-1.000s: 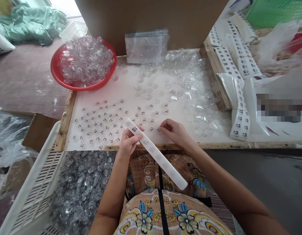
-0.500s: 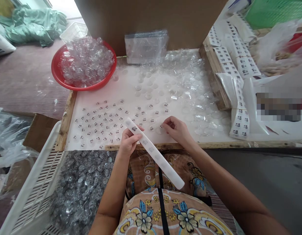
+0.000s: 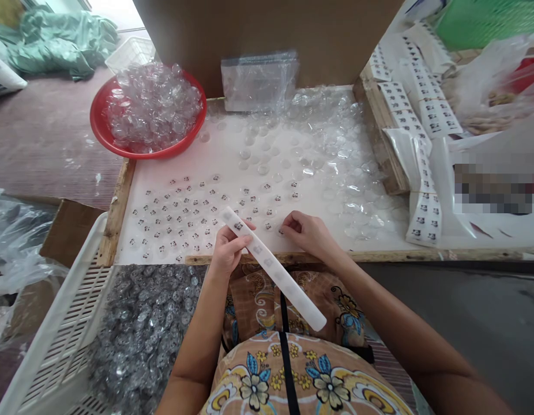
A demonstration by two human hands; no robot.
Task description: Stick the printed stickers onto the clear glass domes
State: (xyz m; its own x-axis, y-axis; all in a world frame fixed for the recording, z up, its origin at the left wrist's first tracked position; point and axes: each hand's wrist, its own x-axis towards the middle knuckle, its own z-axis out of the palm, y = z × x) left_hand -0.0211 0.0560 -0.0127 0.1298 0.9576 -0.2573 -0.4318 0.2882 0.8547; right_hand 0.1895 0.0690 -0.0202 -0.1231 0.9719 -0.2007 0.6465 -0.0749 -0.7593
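Note:
My left hand [image 3: 229, 249] is closed on a white strip of panda stickers [image 3: 288, 282], which slants down toward my lap. One dark panda print shows near its upper end. My right hand [image 3: 308, 231] pinches a small panda sticker [image 3: 281, 231] at its fingertips, down at a clear disc on the white board [image 3: 198, 155]. How much of the sticker touches the disc is hidden by the fingers. Left of the hands lie many clear discs bearing panda stickers [image 3: 176, 218]. Plain clear discs [image 3: 357, 202] spread over the right and back of the board.
A red basin [image 3: 148, 154] heaped with clear pieces stands at the back left. Below the board's wooden edge is a white crate [image 3: 55, 334] beside a mass of stickered pieces [image 3: 146, 340]. More sticker strips [image 3: 425, 202] lie at right. A cardboard box [image 3: 267, 34] rises behind.
My right hand has moved slightly left and down, bringing the sticker onto the clear disc. My left hand and the strip have stayed almost still.

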